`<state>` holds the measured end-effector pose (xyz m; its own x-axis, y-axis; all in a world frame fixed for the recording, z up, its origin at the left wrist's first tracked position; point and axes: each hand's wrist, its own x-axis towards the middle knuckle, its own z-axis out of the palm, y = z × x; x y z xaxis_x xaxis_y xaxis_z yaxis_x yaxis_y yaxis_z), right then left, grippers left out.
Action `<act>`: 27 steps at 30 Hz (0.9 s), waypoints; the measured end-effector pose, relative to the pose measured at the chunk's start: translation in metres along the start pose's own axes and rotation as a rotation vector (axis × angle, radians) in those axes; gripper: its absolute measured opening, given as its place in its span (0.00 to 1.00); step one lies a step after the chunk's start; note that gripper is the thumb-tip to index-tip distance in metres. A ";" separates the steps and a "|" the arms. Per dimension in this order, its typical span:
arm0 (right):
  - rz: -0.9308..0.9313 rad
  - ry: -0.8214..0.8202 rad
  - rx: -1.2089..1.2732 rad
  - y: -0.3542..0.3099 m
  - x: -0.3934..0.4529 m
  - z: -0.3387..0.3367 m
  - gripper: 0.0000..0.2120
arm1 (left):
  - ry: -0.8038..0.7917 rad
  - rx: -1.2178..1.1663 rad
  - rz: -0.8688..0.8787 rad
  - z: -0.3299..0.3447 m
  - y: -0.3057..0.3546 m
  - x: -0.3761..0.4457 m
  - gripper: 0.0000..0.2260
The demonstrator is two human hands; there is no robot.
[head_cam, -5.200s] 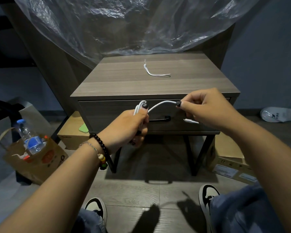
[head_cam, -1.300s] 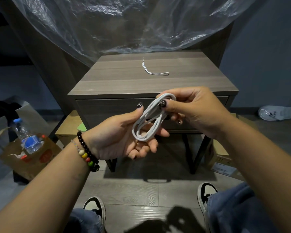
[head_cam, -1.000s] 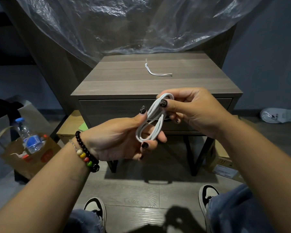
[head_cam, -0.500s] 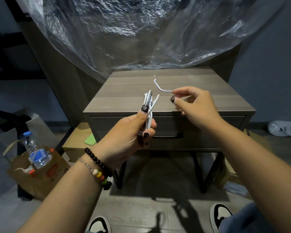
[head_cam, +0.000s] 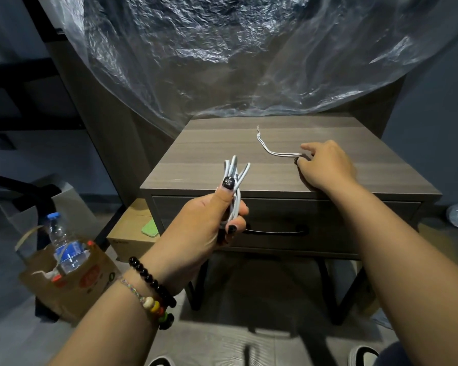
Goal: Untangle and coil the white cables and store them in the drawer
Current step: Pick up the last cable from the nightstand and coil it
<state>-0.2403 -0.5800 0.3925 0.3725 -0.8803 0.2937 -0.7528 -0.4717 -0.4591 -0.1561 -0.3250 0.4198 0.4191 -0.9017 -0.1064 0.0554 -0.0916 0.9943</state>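
Left hand (head_cam: 206,223) grips a coiled white cable (head_cam: 233,188) in front of the nightstand (head_cam: 222,159). Thumb is pressed on the coil from the near side, fingers are curled round it from below. Loop ends of the cable stick up past the thumb, over the front edge of the nightstand top.

Right hand (head_cam: 327,165) is on the nightstand top, right of centre. Its thumb and a fingertip pinch the near end of a thin white cord (head_cam: 271,151); index finger is stretched forward, other fingers curled. The cord lies flat on the top and runs from the pinch back and left to a small knotted end near the middle of the top.

Drawer (head_cam: 328,223) is closed, with a dark handle (head_cam: 275,231) across its front. The left fingers are just in front of the handle's left end; cannot tell if they touch it.

Clear plastic sheet (head_cam: 222,54) hangs behind and above the nightstand, its lower edge touching the back of the top.

On the floor left: paper bag (head_cam: 72,283) with 1 water bottle (head_cam: 64,247) upright in it. A cardboard box (head_cam: 132,233) is beside the nightstand's left legs. Beaded bracelets (head_cam: 154,291) on the left wrist. Shoes show at the bottom edge.
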 end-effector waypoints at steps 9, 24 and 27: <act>-0.034 0.109 0.121 -0.002 -0.020 0.000 0.08 | 0.015 0.031 0.024 0.011 0.003 0.002 0.22; -0.131 -0.064 0.719 0.003 -0.116 -0.067 0.11 | -0.021 -0.052 0.072 0.031 0.005 -0.009 0.20; -0.253 -0.245 0.710 0.003 -0.133 -0.090 0.09 | -0.052 0.002 0.048 0.028 0.004 -0.011 0.20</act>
<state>-0.3415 -0.4595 0.4275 0.6570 -0.6892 0.3057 -0.1339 -0.5057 -0.8523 -0.1861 -0.3274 0.4249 0.3736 -0.9258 -0.0580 0.0345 -0.0486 0.9982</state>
